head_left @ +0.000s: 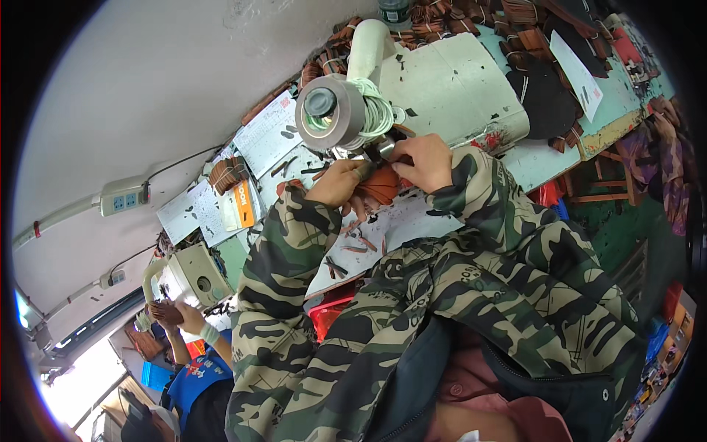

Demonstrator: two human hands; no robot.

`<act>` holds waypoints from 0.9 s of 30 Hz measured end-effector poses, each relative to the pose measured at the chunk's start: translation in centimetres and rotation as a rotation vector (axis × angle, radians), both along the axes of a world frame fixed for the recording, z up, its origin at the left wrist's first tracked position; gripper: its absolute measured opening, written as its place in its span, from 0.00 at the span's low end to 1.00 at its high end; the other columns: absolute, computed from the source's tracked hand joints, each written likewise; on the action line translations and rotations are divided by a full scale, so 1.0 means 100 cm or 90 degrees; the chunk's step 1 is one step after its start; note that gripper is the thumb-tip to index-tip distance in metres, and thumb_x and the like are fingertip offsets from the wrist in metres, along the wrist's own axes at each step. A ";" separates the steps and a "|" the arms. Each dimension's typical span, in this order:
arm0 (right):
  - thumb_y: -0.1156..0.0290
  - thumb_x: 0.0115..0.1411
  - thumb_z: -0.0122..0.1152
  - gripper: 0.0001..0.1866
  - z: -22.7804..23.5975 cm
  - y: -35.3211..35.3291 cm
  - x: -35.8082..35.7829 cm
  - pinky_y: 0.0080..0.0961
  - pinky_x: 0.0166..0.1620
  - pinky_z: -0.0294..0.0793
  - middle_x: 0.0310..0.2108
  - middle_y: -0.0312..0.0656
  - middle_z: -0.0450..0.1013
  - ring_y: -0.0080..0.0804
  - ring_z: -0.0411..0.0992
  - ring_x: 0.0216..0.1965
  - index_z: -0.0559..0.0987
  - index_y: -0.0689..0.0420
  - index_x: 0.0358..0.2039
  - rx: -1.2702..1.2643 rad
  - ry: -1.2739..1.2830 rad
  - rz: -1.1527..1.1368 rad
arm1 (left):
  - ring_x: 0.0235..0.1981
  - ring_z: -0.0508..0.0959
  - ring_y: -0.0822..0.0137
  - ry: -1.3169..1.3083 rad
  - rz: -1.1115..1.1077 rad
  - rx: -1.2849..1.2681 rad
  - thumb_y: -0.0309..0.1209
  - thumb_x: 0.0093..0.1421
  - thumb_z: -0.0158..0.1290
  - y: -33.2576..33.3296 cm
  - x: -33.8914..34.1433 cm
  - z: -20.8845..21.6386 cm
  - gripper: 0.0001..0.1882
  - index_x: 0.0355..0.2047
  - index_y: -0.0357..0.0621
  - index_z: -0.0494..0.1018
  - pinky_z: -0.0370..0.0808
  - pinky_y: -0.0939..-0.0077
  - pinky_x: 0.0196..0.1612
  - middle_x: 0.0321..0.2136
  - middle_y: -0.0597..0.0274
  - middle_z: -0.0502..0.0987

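Note:
A cream-coloured bench machine [456, 92], looking like a sewing machine, stands before me with a round grey lamp-like head [331, 110] and a coil of pale green cable [374, 110] on it. Under its working end lies a reddish-brown leather piece [380, 186]. My left hand [337, 183] is closed on the left edge of this piece, fingers bent. Close to the machine's working end, my right hand [426, 162] pinches the right side of the piece. The fingertips and the machine's working point are partly hidden by the hands and the lamp head.
Brown leather scraps [357, 243] litter the white worktop [412, 221]. To the left are paper sheets [265, 132], an orange-and-white box [239, 206] and a tied leather bundle [227, 174]. More bundles [523, 11] and black pieces [545, 99] lie behind. A co-worker's hands [177, 315] hold brown pieces at lower left.

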State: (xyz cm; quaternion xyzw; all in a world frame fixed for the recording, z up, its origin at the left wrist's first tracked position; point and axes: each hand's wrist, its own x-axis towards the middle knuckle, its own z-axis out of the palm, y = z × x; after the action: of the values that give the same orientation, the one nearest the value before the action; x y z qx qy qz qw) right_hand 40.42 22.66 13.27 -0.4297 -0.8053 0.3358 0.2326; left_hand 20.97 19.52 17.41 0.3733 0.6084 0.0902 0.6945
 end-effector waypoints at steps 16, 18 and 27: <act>0.76 0.46 0.62 0.11 0.013 0.040 0.090 0.23 0.29 0.70 0.32 0.39 0.71 0.35 0.72 0.29 0.78 0.57 0.33 0.339 -0.031 -0.078 | 0.12 0.76 0.67 -0.185 -0.226 -0.021 0.43 0.66 0.36 -0.054 0.046 0.010 0.19 0.29 0.41 0.66 0.63 0.83 0.10 0.17 0.63 0.69; 0.77 0.46 0.62 0.12 0.020 0.030 0.096 0.23 0.29 0.70 0.33 0.40 0.71 0.34 0.72 0.28 0.78 0.56 0.34 0.324 -0.014 -0.113 | 0.13 0.75 0.71 -0.227 -0.308 -0.023 0.41 0.66 0.38 -0.071 0.057 0.003 0.17 0.28 0.39 0.65 0.66 0.84 0.14 0.20 0.63 0.68; 0.64 0.56 0.59 0.14 0.021 -0.030 0.070 0.23 0.29 0.71 0.22 0.43 0.75 0.24 0.72 0.23 0.78 0.64 0.32 -0.347 0.068 0.163 | 0.13 0.76 0.67 -0.224 -0.100 0.046 0.36 0.65 0.40 -0.064 0.046 0.022 0.16 0.41 0.35 0.68 0.66 0.85 0.12 0.25 0.59 0.76</act>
State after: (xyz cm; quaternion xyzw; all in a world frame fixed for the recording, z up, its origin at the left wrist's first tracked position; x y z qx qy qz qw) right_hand 47.43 19.70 15.33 -0.3532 -0.7196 0.5882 0.1068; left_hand 25.55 13.08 19.59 0.4227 0.4427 0.1212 0.7815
